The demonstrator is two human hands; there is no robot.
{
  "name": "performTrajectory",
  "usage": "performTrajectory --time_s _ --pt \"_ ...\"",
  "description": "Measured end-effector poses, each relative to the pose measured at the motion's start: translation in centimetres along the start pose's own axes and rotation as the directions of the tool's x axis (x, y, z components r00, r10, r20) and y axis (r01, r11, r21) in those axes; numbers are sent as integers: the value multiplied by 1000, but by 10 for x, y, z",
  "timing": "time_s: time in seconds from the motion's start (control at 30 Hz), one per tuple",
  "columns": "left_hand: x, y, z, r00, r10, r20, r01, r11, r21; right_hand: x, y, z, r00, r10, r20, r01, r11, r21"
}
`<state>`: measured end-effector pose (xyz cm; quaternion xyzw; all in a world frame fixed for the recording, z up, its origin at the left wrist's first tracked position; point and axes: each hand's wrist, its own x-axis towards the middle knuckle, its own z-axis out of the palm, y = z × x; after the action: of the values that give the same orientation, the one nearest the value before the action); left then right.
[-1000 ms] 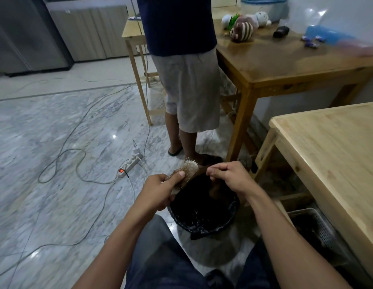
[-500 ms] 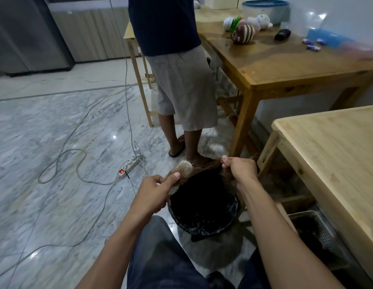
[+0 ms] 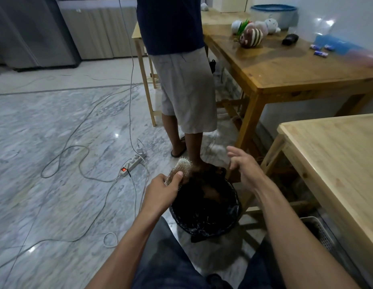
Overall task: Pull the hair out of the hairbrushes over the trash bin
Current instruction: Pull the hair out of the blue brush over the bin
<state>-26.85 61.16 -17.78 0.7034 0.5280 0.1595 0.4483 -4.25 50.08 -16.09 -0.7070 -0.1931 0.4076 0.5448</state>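
1. Brush (image 3: 180, 168) sits in the left hand (image 3: 163, 191), just at the bin's (image 3: 235, 207) 10 o'clock rim, bristled head tilted up and away toward 1 o'clock.
2. Left grip: fingers curled tight round the brush's lower part, thumb pressed along its side. The handle is hidden inside the fist.
3. Right hand (image 3: 243, 166) hangs over the bin's 1 o'clock edge, fingers spread wide and loose, holding nothing that shows.
4. Hair (image 3: 211, 191): a brownish clump lies in the bin against the black liner, under the two hands. Whether strands remain in the bristles is too small to tell; the head looks mostly pale and bare.
5. Step in hand, as I judge it: a pull is finished and its tuft let fall, the right hand free between plucks.
6. Next move calls for the right fingers to go back to the bristles at 9 o'clock from them, pinch any leftover hair near its root and draw it off along the pins, with the brush kept over the bin's mouth.
7. If the head is clean, another brush is wanted; none shows on the tabletop (image 3: 335, 163) at 3 o'clock.
8. Another person (image 3: 181, 80) stands at 12 o'clock, one foot touching the bin's far rim.
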Motion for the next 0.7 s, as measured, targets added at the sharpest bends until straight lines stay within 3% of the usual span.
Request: performTrajectory --time_s 0.1,0.27,0.4,0.57,0.7 --pt "1 4 9 999 10 35 -10 1000 -1 -4 -4 4 992 -127 -13 126 991 -40" --pt "1 13 19 997 47 61 -44 998 -47 -13 8 31 956 -51 289 109 976 -187" --pt "3 17 11 1000 12 -18 -15 987 -162 -17 13 35 983 -149 110 157 985 -72" --pt "13 15 8 973 -233 -1 207 868 -452 -21 4 34 978 -183 101 202 951 -233" --pt "19 18 0 957 -287 -35 227 822 -523 -18 3 21 981 -193 38 195 937 -288"
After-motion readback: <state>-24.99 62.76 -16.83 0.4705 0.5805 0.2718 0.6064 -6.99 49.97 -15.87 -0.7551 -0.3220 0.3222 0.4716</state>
